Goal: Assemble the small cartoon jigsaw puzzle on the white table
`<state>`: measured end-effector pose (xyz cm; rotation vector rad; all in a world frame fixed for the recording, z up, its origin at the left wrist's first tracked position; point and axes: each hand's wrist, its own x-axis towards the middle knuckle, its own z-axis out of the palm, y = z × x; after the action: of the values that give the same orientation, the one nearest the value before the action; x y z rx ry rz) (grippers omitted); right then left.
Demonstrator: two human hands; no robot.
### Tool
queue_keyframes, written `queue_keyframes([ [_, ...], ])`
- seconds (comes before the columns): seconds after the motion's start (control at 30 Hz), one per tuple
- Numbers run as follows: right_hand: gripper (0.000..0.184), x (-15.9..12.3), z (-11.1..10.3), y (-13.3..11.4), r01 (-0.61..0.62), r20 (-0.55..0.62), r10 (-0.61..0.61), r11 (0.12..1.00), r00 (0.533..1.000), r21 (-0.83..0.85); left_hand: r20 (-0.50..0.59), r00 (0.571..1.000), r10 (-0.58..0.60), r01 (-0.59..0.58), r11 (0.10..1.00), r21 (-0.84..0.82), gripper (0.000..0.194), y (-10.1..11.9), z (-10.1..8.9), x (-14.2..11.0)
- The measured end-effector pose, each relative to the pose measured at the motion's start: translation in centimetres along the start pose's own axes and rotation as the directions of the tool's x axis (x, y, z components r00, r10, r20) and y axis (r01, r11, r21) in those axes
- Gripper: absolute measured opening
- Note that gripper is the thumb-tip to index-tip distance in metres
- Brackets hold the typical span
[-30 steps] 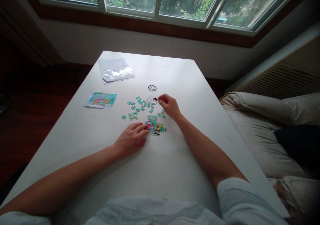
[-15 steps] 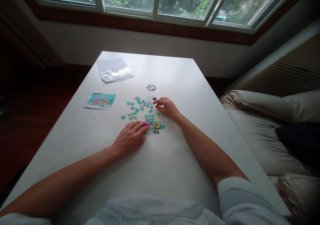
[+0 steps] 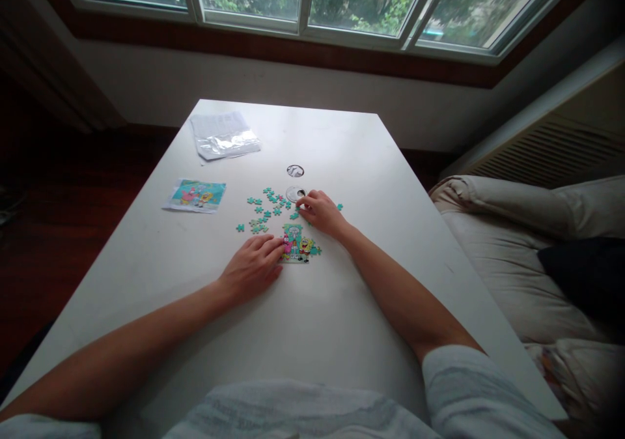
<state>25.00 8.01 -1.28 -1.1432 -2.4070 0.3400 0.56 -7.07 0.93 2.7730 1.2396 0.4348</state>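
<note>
A partly joined cartoon jigsaw puzzle (image 3: pixel 295 247) lies on the white table, with a pink, a pale green and a yellow figure on it. Resting at its left edge, my left hand (image 3: pixel 256 260) has its fingers stretched out and the fingertips touching the pink figure. Loose teal puzzle pieces (image 3: pixel 267 213) are scattered just beyond the puzzle. My right hand (image 3: pixel 321 213) is over the right side of these pieces, thumb and fingers pinched together at a small puzzle piece that the fingertips mostly hide. One loose piece (image 3: pixel 340 206) shows right of that hand.
A round white disc (image 3: pixel 295 194) lies just past the right fingertips, and a dark-rimmed oval item (image 3: pixel 295 171) farther back. On the left are a printed picture sheet (image 3: pixel 198 197) and a clear plastic bag with paper (image 3: pixel 225 137). A cushioned sofa (image 3: pixel 527 256) stands beside the table's right edge.
My right hand has shifted slightly left and its fingers have closed over a piece among the loose ones. The left hand stays at the puzzle, almost still.
</note>
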Motion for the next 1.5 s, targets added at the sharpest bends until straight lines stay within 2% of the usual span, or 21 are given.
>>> queue_keyframes([
  [0.13, 0.017, -0.2, -0.2, -0.1, -0.006, 0.008, 0.006, 1.000, 1.000, -0.015, 0.005, 1.000, 0.000, 0.000, 1.000, -0.013, 0.042, -0.1, -0.1, 0.0],
  [0.43, 0.027, -0.4, -0.7, 0.5, -0.046, 0.024, 0.044, 0.995, 0.999, 0.083, -0.008, 1.000, -0.010, 0.010, 0.999, -0.036, 0.042, 0.0, -0.1, -0.2],
  [0.67, 0.019, -0.5, -1.0, 0.1, -0.033, 0.024, 0.032, 0.999, 0.999, 0.031, 0.002, 1.000, -0.024, 0.024, 0.999, -0.035, 0.042, 0.1, -0.2, -0.1],
  [1.03, 0.016, -0.3, -1.3, -0.3, -0.014, 0.068, 0.010, 0.998, 0.998, 0.058, 0.009, 1.000, -0.026, 0.026, 0.999, -0.035, 0.041, 0.1, 0.0, -0.1],
  [1.13, 0.017, -0.3, -1.3, -0.5, -0.021, 0.050, 0.018, 0.997, 0.999, 0.072, 0.006, 1.000, -0.023, 0.023, 0.999, -0.035, 0.041, 0.0, 0.0, -0.1],
  [1.33, 0.016, -0.3, -0.6, -0.4, -0.085, 0.002, 0.087, 0.973, 0.996, 0.212, -0.009, 1.000, -0.025, 0.025, 0.999, -0.043, 0.042, 0.1, -0.1, -0.1],
  [1.5, 0.025, -0.2, -0.5, -0.2, -0.149, -0.066, 0.182, 0.928, 0.981, 0.341, 0.003, 1.000, -0.025, 0.025, 0.999, -0.035, 0.042, 0.1, -0.1, -0.2],
])
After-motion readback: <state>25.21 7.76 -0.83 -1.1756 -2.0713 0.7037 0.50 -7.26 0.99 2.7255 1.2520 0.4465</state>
